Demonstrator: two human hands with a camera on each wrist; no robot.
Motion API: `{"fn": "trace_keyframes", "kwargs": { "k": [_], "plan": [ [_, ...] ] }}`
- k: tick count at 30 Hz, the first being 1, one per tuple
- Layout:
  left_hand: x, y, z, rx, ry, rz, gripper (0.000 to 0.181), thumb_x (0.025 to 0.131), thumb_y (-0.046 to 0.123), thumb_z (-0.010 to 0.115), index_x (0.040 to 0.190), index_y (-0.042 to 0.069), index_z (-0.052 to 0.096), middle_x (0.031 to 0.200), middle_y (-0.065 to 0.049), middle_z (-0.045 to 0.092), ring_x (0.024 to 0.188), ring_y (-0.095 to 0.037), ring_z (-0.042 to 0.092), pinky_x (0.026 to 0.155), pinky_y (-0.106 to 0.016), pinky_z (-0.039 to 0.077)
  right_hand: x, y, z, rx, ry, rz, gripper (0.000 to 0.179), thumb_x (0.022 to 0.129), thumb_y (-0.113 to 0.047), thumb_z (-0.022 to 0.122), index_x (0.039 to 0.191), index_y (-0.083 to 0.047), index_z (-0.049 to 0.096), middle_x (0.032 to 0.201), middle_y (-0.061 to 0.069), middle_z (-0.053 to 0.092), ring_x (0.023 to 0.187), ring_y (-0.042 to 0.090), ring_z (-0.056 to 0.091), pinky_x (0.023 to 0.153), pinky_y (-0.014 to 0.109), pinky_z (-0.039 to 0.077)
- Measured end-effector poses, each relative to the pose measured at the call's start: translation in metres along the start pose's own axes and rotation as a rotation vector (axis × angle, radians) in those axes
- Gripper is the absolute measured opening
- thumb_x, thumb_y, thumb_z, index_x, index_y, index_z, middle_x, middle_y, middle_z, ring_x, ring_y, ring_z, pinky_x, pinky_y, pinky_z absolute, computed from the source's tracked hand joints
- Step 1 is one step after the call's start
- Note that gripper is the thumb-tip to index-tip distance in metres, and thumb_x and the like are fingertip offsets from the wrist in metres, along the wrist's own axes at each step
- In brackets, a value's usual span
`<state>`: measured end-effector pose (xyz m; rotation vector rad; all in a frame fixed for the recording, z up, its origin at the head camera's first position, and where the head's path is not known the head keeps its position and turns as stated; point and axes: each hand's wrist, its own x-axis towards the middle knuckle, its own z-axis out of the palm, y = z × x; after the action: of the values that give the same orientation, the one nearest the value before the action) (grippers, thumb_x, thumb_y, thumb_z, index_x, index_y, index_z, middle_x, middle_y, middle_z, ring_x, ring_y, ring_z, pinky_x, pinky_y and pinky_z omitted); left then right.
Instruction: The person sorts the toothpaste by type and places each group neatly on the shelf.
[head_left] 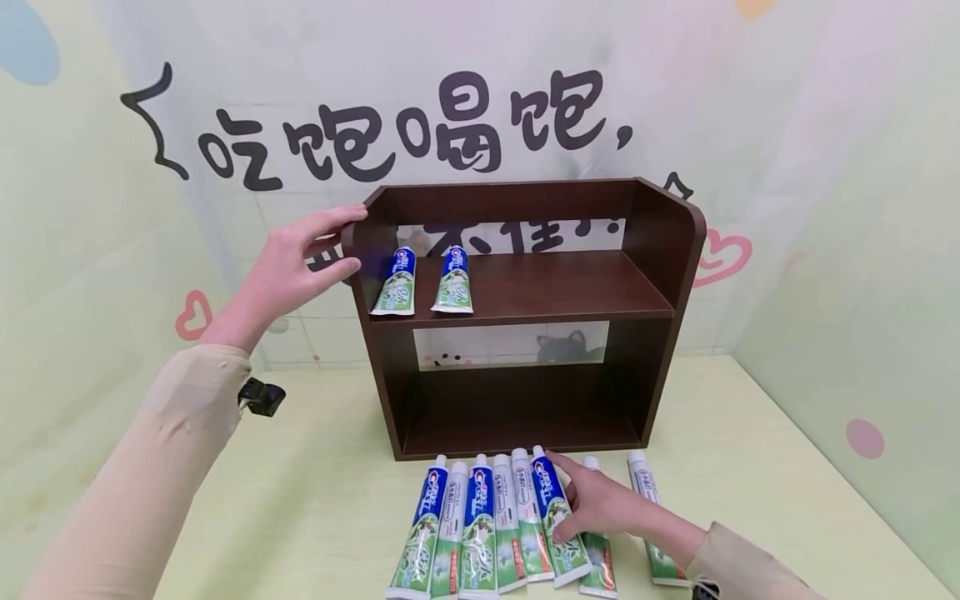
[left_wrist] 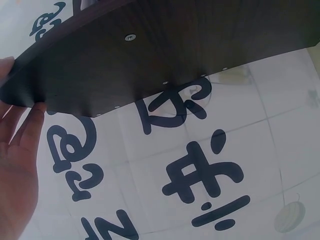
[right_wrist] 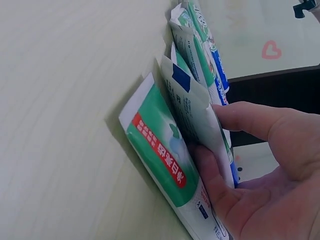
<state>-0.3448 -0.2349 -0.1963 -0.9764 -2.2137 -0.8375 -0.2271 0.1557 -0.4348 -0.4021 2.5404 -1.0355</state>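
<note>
A dark brown two-tier shelf stands at the back of the table. My left hand grips the upper corner of its left side panel; the left wrist view shows the fingers at the panel's edge. With thumb and fingers, my right hand pinches a blue-and-green toothpaste tube in front of the shelf. In the right wrist view, that tube is tilted on its side edge, close to a green-and-white toothpaste tube. Two blue-and-green toothpaste tubes rest on the upper tier's left part.
Several blue-and-green and white-and-green toothpaste tubes lie side by side to the left of my right hand. Another white-and-green tube lies to its right on the pale table. A printed wall stands behind and at the sides.
</note>
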Motion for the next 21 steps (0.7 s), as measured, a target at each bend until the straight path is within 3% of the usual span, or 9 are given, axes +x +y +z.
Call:
{"fn": "trace_keyframes", "kwargs": {
  "k": [9, 15, 21],
  "plan": [
    [0.000, -0.001, 0.002, -0.001, 0.003, 0.000, 0.058, 0.085, -0.001, 0.072, 0.140, 0.013, 0.057, 0.142, -0.009, 0.058, 0.116, 0.015, 0.051, 0.101, -0.007, 0.048, -0.002, 0.002, -0.001, 0.099, -0.005, -0.016, 0.111, 0.069, -0.014, 0.089, 0.157, -0.006, 0.020, 0.094, 0.007, 0.064, 0.081, 0.019, 0.058, 0.076, 0.032, 0.053],
    [0.000, -0.001, 0.003, -0.025, 0.002, 0.002, 0.059, 0.085, -0.002, 0.073, 0.140, 0.013, 0.057, 0.142, -0.009, 0.058, 0.117, 0.014, 0.052, 0.100, -0.005, 0.047, -0.001, 0.006, -0.005, 0.204, -0.040, 0.048, 0.108, 0.071, -0.010, 0.086, 0.156, -0.004, 0.020, 0.093, 0.007, 0.064, 0.083, 0.017, 0.059, 0.078, 0.031, 0.052],
    [0.001, -0.001, 0.003, -0.032, 0.014, 0.010, 0.059, 0.084, -0.003, 0.073, 0.139, 0.012, 0.057, 0.142, -0.011, 0.058, 0.119, 0.012, 0.053, 0.099, -0.004, 0.047, 0.003, 0.009, -0.010, 0.350, -0.082, 0.089, 0.100, 0.074, -0.008, 0.082, 0.155, -0.004, 0.023, 0.091, 0.007, 0.061, 0.066, 0.015, 0.054, 0.057, 0.023, 0.047]
  ]
}}
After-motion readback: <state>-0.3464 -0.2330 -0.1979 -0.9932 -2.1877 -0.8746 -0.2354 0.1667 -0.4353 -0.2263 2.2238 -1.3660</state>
